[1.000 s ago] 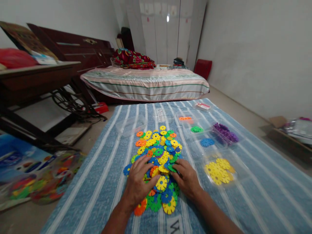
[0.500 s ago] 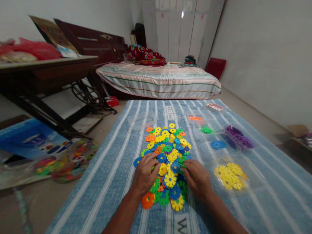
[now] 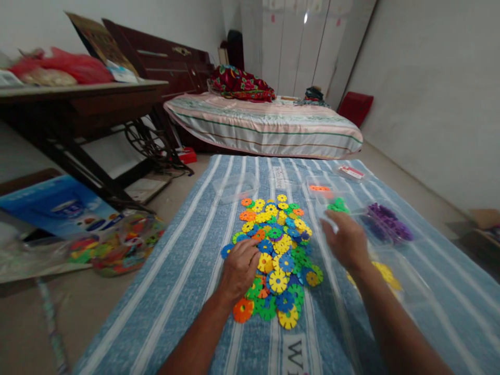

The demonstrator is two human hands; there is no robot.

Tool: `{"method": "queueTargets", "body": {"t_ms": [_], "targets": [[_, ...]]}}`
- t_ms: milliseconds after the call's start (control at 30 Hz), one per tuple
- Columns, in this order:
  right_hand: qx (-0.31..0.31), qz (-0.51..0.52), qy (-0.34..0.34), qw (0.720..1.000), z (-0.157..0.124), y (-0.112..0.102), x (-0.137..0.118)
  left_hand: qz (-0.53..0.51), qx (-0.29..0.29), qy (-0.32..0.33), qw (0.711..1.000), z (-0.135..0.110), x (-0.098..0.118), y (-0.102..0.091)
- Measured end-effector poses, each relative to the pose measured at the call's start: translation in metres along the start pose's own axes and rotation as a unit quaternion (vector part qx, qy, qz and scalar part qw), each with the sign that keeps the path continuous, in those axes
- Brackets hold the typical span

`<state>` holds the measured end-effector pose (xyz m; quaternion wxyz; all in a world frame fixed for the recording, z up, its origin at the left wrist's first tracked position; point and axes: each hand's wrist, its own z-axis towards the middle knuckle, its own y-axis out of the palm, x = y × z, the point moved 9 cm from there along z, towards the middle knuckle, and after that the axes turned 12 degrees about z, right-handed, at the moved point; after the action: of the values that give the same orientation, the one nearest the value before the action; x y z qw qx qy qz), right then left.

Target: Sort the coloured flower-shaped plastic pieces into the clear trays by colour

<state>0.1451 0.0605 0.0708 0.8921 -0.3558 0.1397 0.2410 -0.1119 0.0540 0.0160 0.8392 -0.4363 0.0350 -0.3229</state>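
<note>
A loose heap of flower-shaped plastic discs [image 3: 278, 281], in yellow, blue, green and orange, lies on the striped cloth. My left hand [image 3: 240, 268] is at the heap's left side, fingers curled and thumb close against them; whatever they hold is hidden. My right hand [image 3: 346, 239] is over the near edge of a clear tray, just in front of a few green discs [image 3: 338, 204]. Its thumb and forefinger look apart, with a green disc standing tilted just beyond the fingertips. Yellow discs [image 3: 385, 273] in another clear tray are partly covered by my right forearm.
Purple discs [image 3: 390, 224] fill a clear box at the right. Orange discs [image 3: 319, 188] lie in a tray farther back. A clear container [image 3: 236, 187] stands behind the heap at left. Bags of colourful pieces [image 3: 128, 245] are on the floor; a bed [image 3: 265, 122] stands beyond.
My right hand has left the heap with a green disc and moved right and away from me to the green discs. My left hand stays by the heap. The view has shifted slightly.
</note>
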Motion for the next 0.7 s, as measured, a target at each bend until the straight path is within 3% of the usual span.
{"method": "queueTargets", "body": {"t_ms": [100, 200, 500, 700], "targets": [[-0.109, 0.109, -0.016, 0.988, -0.044, 0.04, -0.027, 0.002, -0.004, 0.002, 1.0, 0.0, 0.0, 0.001], [-0.146, 0.154, -0.006, 0.977, -0.074, 0.061, -0.038, -0.002, -0.012, -0.002, 1.0, -0.001, 0.0, 0.003], [-0.113, 0.178, 0.021, 0.977, -0.091, 0.068, -0.026, -0.017, -0.034, -0.003, 0.999, -0.005, -0.002, 0.006], [-0.1, 0.176, 0.008, 0.979, -0.093, 0.068, -0.027, -0.026, -0.017, -0.013, 0.999, -0.003, -0.003, 0.003]]}}
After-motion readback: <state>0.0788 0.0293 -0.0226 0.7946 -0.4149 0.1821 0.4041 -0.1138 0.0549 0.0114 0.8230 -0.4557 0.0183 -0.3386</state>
